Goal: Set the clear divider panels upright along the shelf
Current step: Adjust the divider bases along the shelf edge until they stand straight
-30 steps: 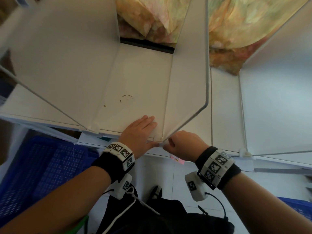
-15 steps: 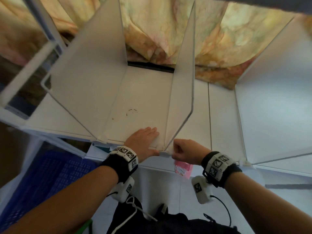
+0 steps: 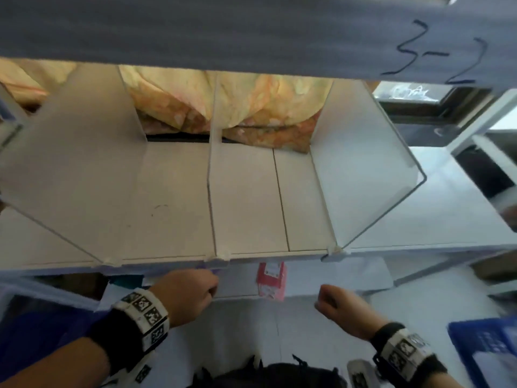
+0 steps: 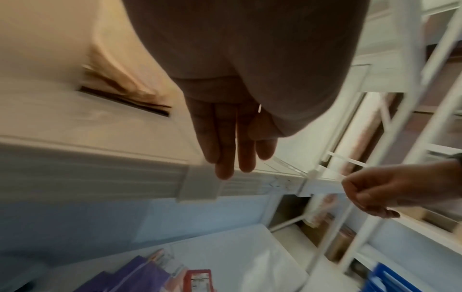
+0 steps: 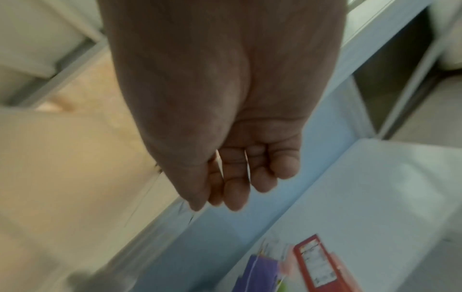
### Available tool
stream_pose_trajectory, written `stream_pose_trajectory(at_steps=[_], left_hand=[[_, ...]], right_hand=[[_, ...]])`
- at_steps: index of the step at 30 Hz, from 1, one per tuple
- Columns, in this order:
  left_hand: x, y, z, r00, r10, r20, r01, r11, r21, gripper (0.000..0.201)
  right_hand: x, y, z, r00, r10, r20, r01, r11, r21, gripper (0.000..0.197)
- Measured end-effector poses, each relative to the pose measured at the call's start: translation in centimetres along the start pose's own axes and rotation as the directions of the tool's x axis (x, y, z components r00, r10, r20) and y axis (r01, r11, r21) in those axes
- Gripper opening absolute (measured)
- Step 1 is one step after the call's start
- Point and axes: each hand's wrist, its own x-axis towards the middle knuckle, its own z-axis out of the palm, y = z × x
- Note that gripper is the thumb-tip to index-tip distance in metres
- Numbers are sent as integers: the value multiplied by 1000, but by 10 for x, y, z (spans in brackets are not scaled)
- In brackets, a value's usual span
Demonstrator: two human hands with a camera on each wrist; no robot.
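Note:
Three clear divider panels stand upright on the white shelf (image 3: 251, 214): a left panel (image 3: 70, 163), a middle panel (image 3: 212, 191) seen edge-on, and a right panel (image 3: 369, 175). Each sits in a small white clip at the front edge, such as the middle clip (image 3: 221, 256). My left hand (image 3: 193, 292) hangs just below that clip and holds nothing. In the left wrist view its fingers (image 4: 225, 154) are straight and point at the shelf's front rail. My right hand (image 3: 338, 303) floats lower right of the shelf edge, curled into a fist around nothing (image 5: 237, 177).
An upper shelf rail marked "3-2" (image 3: 436, 49) overhangs the top. Patterned cloth (image 3: 237, 105) hangs behind the shelf. A red packet (image 3: 271, 278) lies on the lower shelf. Blue crates stand at lower left (image 3: 33, 331) and lower right (image 3: 486, 351).
Both hands have let go of the middle panel's front foot and drawn back below the shelf edge. The left palm has lifted off the shelf. The head view has pulled back.

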Motion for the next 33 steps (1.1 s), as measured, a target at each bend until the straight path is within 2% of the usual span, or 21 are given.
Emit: stream_pose_trajectory(at_steps=[3, 5, 8, 12, 15, 19, 22, 25, 28, 31, 33], left_hand=[[31, 27, -5, 989, 147, -1, -147, 989, -16, 15], [52, 49, -5, 978, 206, -16, -206, 977, -49, 16], [81, 73, 0, 969, 213, -124, -229, 965, -128, 23], [125, 100, 11, 950, 196, -243, -238, 959, -154, 25], [161, 119, 17, 955, 118, -273, -155, 981, -118, 47], [204, 137, 39, 983, -78, -165, 59, 991, -117, 74], [219, 149, 55, 975, -176, -134, 163, 981, -104, 83], [226, 159, 63, 959, -236, -160, 233, 972, -39, 88], [232, 162, 68, 950, -250, -186, 256, 967, 9, 92], [233, 166, 71, 941, -258, -218, 255, 966, -40, 94], [235, 167, 74, 935, -266, -234, 255, 964, -75, 95]], right_hand=[[-23, 40, -24, 978, 108, -177, -97, 993, 72, 26], [-33, 59, -48, 961, 154, -228, -146, 988, 50, 24], [-25, 70, -88, 952, 142, -270, -145, 989, 8, 22], [18, 85, -124, 970, 61, -237, -76, 996, -55, 23], [58, 91, -137, 995, -23, -95, 8, 988, -155, 24], [96, 105, -134, 990, -114, 88, 130, 969, -211, 31], [113, 108, -134, 979, -168, 119, 192, 953, -234, 34], [128, 107, -135, 967, -206, 147, 241, 926, -291, 38], [137, 104, -136, 960, -224, 167, 269, 903, -336, 43], [137, 104, -135, 966, -215, 146, 252, 912, -325, 48], [140, 106, -133, 963, -211, 166, 250, 930, -269, 44]])
